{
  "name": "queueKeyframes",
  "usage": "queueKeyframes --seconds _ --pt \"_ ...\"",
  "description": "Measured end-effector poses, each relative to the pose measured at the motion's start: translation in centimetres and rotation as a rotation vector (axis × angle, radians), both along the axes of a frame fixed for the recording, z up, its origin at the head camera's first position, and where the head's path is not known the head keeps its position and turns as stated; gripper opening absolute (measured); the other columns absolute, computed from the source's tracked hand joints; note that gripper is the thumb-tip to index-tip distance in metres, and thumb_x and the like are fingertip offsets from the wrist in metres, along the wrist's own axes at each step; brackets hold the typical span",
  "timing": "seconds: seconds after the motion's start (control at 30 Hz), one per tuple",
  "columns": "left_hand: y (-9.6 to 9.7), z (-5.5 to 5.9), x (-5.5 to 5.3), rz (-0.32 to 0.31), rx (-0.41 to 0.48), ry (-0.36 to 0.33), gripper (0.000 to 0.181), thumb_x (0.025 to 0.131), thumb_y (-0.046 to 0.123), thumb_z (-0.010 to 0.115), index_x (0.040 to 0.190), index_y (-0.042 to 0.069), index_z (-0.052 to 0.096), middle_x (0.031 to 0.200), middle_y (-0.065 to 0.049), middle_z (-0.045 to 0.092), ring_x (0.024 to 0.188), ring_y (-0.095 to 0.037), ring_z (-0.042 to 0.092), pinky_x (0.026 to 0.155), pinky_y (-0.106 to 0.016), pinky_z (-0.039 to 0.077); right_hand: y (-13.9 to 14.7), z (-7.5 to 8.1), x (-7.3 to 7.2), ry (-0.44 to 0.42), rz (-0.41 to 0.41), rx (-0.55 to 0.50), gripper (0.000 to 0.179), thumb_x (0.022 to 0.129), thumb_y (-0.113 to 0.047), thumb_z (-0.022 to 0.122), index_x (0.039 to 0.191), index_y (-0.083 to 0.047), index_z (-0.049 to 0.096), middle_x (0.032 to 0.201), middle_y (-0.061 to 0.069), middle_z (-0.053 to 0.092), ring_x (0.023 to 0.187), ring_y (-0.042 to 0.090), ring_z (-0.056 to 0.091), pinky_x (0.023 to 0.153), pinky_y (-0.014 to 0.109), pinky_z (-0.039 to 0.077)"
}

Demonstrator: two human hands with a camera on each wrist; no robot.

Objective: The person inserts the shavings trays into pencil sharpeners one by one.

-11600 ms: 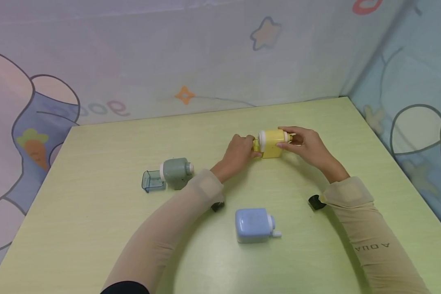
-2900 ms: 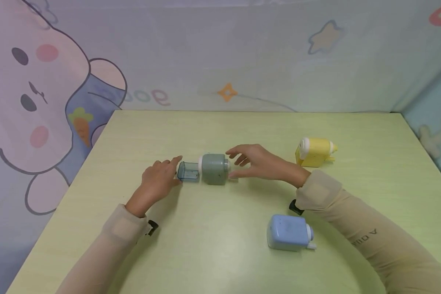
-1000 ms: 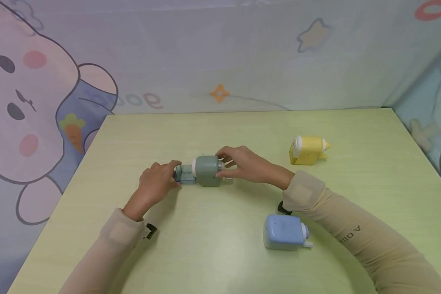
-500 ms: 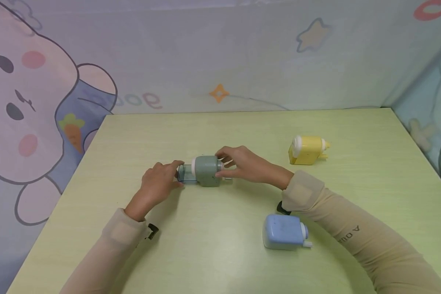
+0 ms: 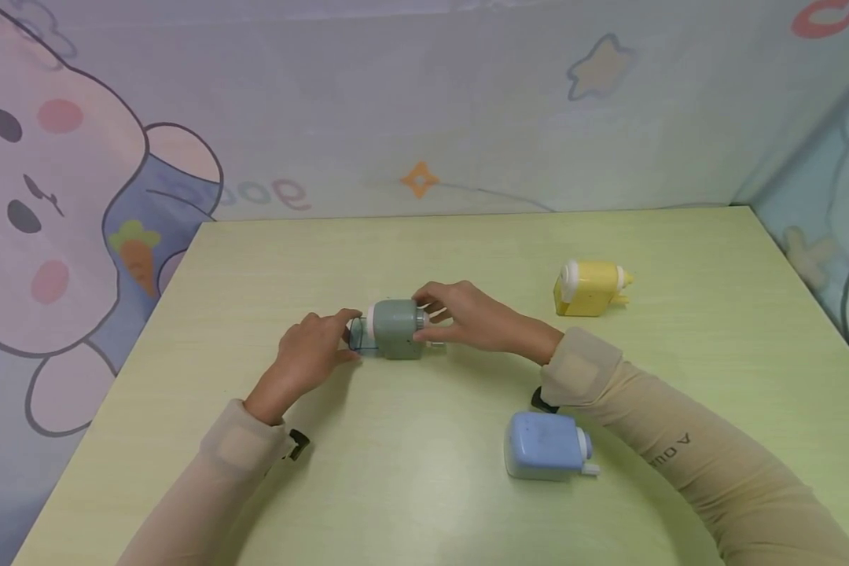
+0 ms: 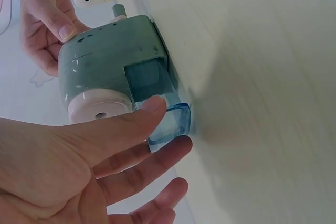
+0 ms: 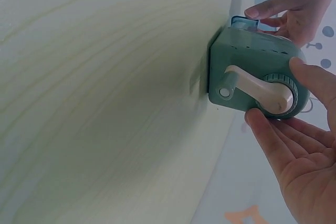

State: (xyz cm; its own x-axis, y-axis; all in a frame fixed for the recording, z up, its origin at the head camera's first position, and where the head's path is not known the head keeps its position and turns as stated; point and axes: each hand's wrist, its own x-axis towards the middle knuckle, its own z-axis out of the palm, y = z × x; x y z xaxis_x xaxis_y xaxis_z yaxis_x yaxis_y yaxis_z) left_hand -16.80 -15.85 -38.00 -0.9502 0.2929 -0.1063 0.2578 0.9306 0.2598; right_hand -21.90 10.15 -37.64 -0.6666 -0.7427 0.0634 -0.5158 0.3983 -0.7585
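A green crank pencil sharpener [image 5: 398,324] stands on the table, its white front ring facing left. Its clear blue shavings drawer [image 6: 176,123] sticks partly out of the front. My left hand [image 5: 308,349] pinches the drawer's outer end between thumb and fingers. From the other side, my right hand [image 5: 475,316] grips the sharpener's back end, thumb on one side and fingers on the other. The white crank handle [image 7: 257,86] shows between them in the right wrist view.
A yellow pencil sharpener [image 5: 589,289] stands at the back right. Nearer me, a blue one [image 5: 542,445] sits close to my right forearm, its crank pointing right. A printed cloth [image 5: 354,102] hangs behind the table's far edge.
Earlier both hands were at the yellow sharpener, then moved to the green one. Over the last second my left hand has moved right and the drawer has slid further into the body.
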Motion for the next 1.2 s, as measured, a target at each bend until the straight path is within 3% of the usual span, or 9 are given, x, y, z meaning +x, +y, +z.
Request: queueKeyframes --seconds 0.7,1.2 --pt "1.2 0.0 -0.6 -0.035 -0.013 0.010 0.066 0.082 0.026 0.084 0.138 0.006 0.056 0.105 -0.004 0.073 0.098 -0.034 0.062 0.071 -0.045 0.051 0.0 0.1 0.1 -0.005 0.006 -0.017 0.049 0.091 -0.016 0.075 0.129 0.006 0.053 0.126 0.017 0.062 0.114 0.029 0.063 0.092 0.034 0.052" --pt "1.2 0.1 -0.7 -0.064 0.000 0.033 0.063 0.080 0.023 0.085 0.133 0.003 0.057 0.101 -0.006 0.074 0.093 -0.033 0.064 0.066 -0.042 0.051 0.1 0.2 0.1 -0.007 0.007 -0.014 0.049 0.092 -0.016 0.074 0.130 0.006 0.053 0.126 0.017 0.062 0.114 0.029 0.063 0.092 0.033 0.052"
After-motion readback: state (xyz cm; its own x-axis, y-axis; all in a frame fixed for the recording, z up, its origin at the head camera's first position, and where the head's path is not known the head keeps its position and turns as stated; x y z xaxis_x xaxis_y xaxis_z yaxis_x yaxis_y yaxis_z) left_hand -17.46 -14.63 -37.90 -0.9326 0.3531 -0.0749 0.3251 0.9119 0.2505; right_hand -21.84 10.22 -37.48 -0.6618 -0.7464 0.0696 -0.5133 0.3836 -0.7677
